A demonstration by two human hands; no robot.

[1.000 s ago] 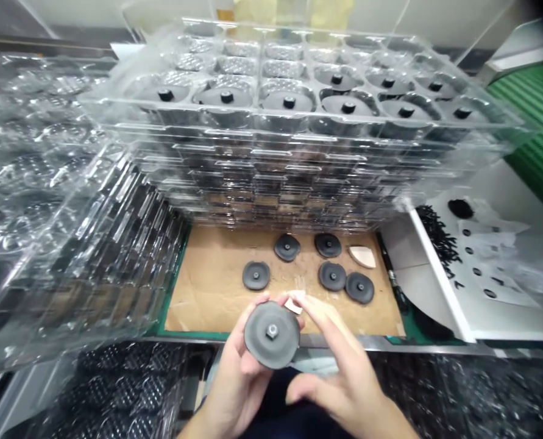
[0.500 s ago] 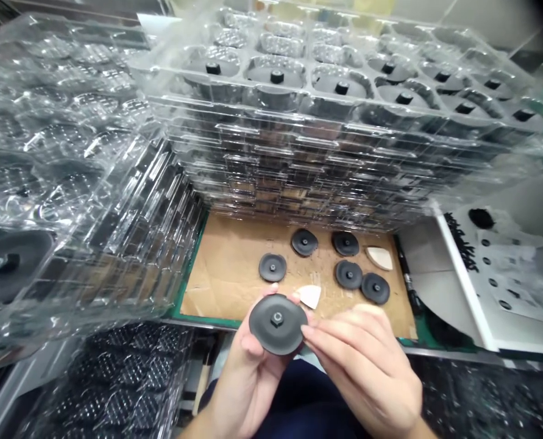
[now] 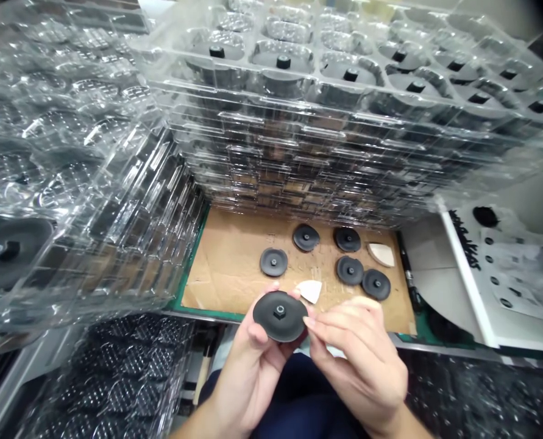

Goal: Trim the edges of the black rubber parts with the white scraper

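My left hand (image 3: 248, 360) grips a round black disc (image 3: 271, 323) from below, with its small raised hub facing up. At the disc's right edge, my right hand (image 3: 360, 350) is closed, its thumb and fingertips pinched against the rim; anything small between them is hidden. Just beyond the held disc lies a white wedge-shaped pad (image 3: 311, 291) on the cardboard (image 3: 225, 256). Several similar black discs rest there too, among them one (image 3: 267, 266) near my left fingertips and one (image 3: 381, 291) past my right hand.
A tall stack of clear plastic trays (image 3: 308, 152) holding discs rises behind the cardboard. More clear trays (image 3: 129, 201) are piled at the left. A second pale wedge pad (image 3: 381, 255) lies at the right, near a white box (image 3: 465, 274) and a bag of small black parts (image 3: 522, 262).
The held disc is tipped slightly flatter. My right hand has shifted a little left, still at the disc's rim. The view has moved slightly.
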